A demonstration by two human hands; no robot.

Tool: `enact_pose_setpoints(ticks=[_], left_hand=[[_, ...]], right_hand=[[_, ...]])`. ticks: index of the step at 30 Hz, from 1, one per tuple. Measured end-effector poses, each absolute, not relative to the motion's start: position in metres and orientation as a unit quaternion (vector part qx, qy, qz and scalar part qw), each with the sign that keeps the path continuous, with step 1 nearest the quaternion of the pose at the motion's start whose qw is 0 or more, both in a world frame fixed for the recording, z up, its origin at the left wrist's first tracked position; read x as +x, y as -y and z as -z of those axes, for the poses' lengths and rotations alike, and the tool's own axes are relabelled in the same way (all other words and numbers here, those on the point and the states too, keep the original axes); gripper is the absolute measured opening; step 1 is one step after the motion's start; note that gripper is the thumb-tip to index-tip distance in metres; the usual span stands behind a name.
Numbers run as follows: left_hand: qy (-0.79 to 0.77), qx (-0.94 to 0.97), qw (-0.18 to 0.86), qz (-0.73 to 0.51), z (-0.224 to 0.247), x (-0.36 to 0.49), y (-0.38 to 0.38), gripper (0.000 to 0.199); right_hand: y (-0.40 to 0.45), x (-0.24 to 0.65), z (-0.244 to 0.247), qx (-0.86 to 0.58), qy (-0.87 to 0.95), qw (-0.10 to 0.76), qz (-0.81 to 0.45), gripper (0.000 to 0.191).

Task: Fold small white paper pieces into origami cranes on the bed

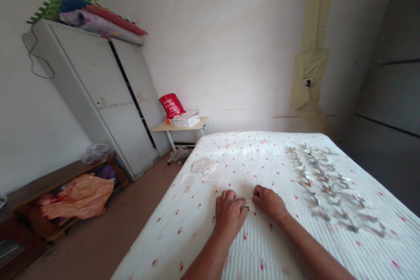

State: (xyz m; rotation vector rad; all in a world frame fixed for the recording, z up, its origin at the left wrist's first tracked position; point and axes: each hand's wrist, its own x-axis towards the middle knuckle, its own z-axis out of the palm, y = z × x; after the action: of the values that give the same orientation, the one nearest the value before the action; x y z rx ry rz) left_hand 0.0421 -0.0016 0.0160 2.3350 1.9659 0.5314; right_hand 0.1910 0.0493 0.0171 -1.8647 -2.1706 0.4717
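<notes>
My left hand (229, 212) rests low over the quilted bed cover with its fingers curled. At its thumb and fingertips shows a small pale piece with a dark edge (246, 208), too small to name. My right hand (269, 202) is just to the right, fingers bent and pinched together toward the same spot; what they hold, if anything, is hidden. Left and beyond the hands lie thin printed papers or clear packets (203, 173). To the right, many small pale and greyish pieces (331, 183) are laid out in rows, blurred.
The bed (262, 157) has a white cover with red dots. Past its far left corner, a small table (160, 127) carries a red bag (172, 106) and a white box (187, 120). A grey cabinet (108, 78) and a low wooden bench (46, 175) stand left.
</notes>
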Motion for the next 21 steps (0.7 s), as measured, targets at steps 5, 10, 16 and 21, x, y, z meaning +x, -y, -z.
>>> enact_pose_setpoints(ticks=[5,10,16,21], left_hand=[[-0.625,0.756,0.020,-0.193,-0.012,0.041,0.001,0.022],[-0.634,0.747,0.034,-0.197,-0.013,0.043,0.001,0.022],[-0.632,0.746,0.029,-0.207,-0.011,0.043,-0.001,0.022],[-0.627,0.748,0.023,-0.217,-0.007,0.041,-0.002,0.023]], right_hand=[[-0.044,0.188,-0.018,-0.615,0.770,0.116,-0.124,0.016],[-0.045,0.187,-0.012,-0.608,0.780,0.101,-0.107,0.017],[-0.044,0.186,-0.008,-0.607,0.781,0.103,-0.102,0.014],[-0.043,0.185,-0.010,-0.609,0.776,0.120,-0.109,0.013]])
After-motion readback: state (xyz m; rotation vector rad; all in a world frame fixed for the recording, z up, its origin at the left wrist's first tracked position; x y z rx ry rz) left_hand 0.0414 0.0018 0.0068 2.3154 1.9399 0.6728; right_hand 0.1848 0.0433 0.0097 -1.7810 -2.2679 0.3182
